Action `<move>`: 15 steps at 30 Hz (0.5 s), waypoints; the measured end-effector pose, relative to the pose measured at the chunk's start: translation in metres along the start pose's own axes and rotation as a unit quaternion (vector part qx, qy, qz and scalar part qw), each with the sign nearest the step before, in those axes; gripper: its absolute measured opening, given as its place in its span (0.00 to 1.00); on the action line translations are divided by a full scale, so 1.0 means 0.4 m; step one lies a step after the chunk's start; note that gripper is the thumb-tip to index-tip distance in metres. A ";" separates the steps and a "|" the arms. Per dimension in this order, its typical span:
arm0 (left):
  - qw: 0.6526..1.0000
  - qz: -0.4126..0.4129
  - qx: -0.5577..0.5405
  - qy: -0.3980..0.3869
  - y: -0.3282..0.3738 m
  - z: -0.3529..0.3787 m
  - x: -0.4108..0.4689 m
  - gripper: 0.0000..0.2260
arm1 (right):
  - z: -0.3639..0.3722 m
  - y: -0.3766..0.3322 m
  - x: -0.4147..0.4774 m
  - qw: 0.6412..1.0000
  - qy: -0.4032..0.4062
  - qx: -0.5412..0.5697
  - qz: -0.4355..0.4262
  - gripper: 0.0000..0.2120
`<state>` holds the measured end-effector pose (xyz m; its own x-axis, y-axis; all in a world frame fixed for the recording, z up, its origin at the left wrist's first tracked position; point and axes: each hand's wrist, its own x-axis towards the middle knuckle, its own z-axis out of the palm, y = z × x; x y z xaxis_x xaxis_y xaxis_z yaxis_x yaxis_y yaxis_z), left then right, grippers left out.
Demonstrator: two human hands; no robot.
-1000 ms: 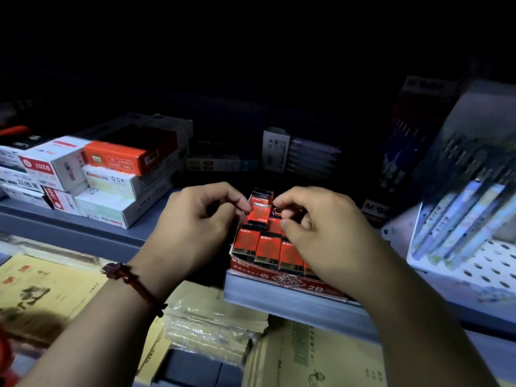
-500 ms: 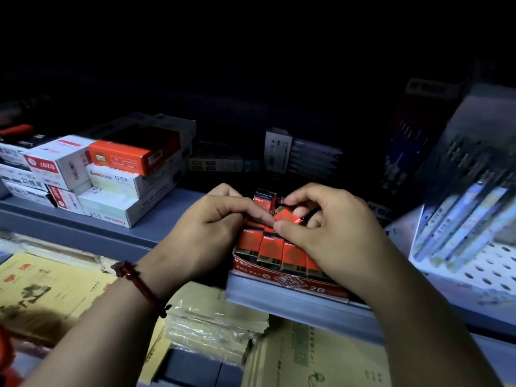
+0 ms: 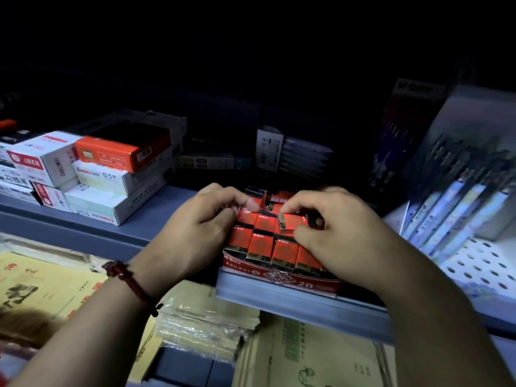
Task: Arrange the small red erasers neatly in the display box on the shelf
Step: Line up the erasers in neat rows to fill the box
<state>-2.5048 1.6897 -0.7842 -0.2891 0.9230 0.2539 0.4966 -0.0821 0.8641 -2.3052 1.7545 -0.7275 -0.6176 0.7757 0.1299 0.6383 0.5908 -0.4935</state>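
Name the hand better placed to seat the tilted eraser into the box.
Right hand: it pinches the tilted eraser above its row; the left hand is busy pinching the left eraser in the display box.

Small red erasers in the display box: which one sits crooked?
The small red eraser pinched by the right hand, middle row: tilted, 2B end turned up; the others lie flat in rows.

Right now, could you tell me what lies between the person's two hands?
In the head view, rows of small red erasers in the display box lie between the left hand and the right hand, which pinches one tilted eraser.
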 end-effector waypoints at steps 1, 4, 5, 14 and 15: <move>1.000 -0.001 0.000 0.001 0.001 0.000 0.000 0.16 | -0.002 -0.002 -0.002 1.000 0.002 0.001 -0.004 0.11; 1.000 -0.002 0.000 0.007 0.001 0.002 0.000 0.15 | -0.003 0.004 0.001 1.000 0.019 -0.002 -0.004 0.13; 1.000 -0.002 0.001 0.010 0.001 0.003 0.000 0.15 | -0.001 0.005 0.002 1.000 0.029 -0.003 -0.004 0.12; 0.999 0.011 0.035 0.032 0.004 0.010 -0.004 0.15 | 0.039 -0.023 0.019 0.993 0.099 0.051 0.034 0.10; 0.999 0.011 0.034 0.034 0.003 0.011 -0.004 0.15 | 0.031 -0.019 0.019 0.992 0.099 0.066 0.034 0.08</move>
<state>-2.5004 1.6899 -0.7854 -0.3315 0.8934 0.3030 0.5576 -0.0735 0.8268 -2.3204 1.7534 -0.7334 -0.4655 0.8483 0.2522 0.6013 0.5123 -0.6132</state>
